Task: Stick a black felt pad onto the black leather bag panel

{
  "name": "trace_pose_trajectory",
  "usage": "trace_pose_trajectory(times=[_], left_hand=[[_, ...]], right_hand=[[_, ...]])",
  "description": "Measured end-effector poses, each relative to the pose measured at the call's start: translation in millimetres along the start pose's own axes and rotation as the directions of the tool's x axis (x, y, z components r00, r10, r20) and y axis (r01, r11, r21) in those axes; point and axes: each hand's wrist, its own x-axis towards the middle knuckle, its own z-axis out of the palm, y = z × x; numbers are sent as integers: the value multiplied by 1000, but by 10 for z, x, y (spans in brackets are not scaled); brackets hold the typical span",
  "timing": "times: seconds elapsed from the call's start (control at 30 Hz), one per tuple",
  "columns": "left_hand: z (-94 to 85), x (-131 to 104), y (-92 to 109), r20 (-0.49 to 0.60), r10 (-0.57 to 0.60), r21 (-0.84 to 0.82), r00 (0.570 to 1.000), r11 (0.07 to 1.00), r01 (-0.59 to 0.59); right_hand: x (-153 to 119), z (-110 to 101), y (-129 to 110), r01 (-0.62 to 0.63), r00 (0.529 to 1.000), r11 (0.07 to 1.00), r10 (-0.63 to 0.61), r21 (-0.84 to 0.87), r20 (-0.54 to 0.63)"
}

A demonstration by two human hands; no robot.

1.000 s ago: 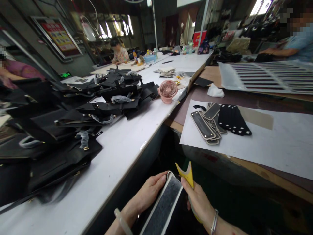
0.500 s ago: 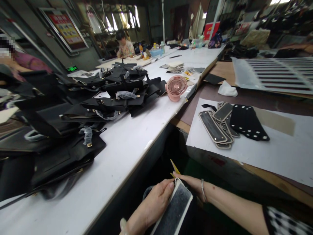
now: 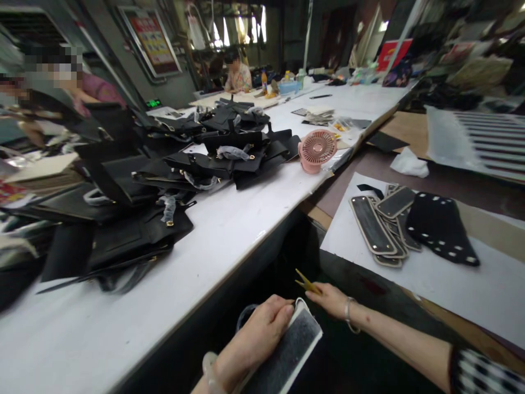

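Observation:
My left hand (image 3: 264, 328) is closed on the edge of a dark bag piece (image 3: 293, 345) with pale raw edges, held low in front of me, beside the table edge. My right hand (image 3: 331, 300) grips yellow thread snips (image 3: 305, 283), their two points spread apart and aimed up to the left. A small gap lies between the snips and the upper end of the bag piece. Part of a looped handle (image 3: 245, 316) shows behind my left hand. The lower part of the piece runs out of view.
Black handbags (image 3: 135, 230) with wrapped handles are heaped on the white table (image 3: 229, 241). A pink fan (image 3: 318, 149) stands near its edge. On the right, dark bag bases (image 3: 373, 224) and a black studded piece (image 3: 441, 227) lie on white paper. Co-workers (image 3: 238, 75) sit beyond.
My right hand with the snips has drawn away to the right from the bag piece. My left hand keeps its hold. The camera view has swung a little left.

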Motion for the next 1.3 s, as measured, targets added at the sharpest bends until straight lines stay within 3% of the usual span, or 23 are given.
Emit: trace_pose_trajectory(times=[0.13, 0.23, 0.33, 0.4, 0.47, 0.53, 0.6, 0.73, 0.83, 1.03, 1.3], left_hand=[[14, -2, -54, -44, -66, -68, 997, 996, 63], [35, 18, -93, -102, -107, -111, 989, 989, 96], [62, 35, -122, -132, -132, -152, 982, 982, 112], [77, 35, -134, -134, -153, -170, 979, 977, 129], [84, 29, -141, -135, -159, -179, 978, 975, 134], [84, 21, -140, -144, -147, -171, 979, 978, 122], [77, 13, -127, -153, -130, -152, 980, 983, 107], [47, -3, -46, -156, -80, -82, 985, 994, 68], [33, -17, 27, -149, -24, -36, 989, 999, 19], [28, -15, 54, -155, 4, 7, 988, 1000, -3], [53, -32, 19, -128, 7, 121, 992, 993, 9]], right_hand=[[-246, -572, -83, -34, 987, 997, 45, -69, 157], [-396, -718, -261, 88, 920, 959, 26, -270, 391], [-318, -688, -508, 326, 868, 817, -59, -476, 494], [-177, -649, -665, 401, 894, 727, -179, -557, 410], [-40, -615, -796, 461, 887, 604, -327, -651, 326], [59, -580, -903, 519, 835, 462, -455, -719, 310], [118, -535, -995, 591, 759, 320, -532, -740, 376], [173, -437, -1148, 701, 614, 86, -578, -708, 537], [185, -389, -1219, 725, 557, -13, -577, -689, 597], [193, -363, -1230, 717, 541, -85, -559, -692, 629], [170, -323, -1168, 702, 575, -85, -519, -707, 633]])
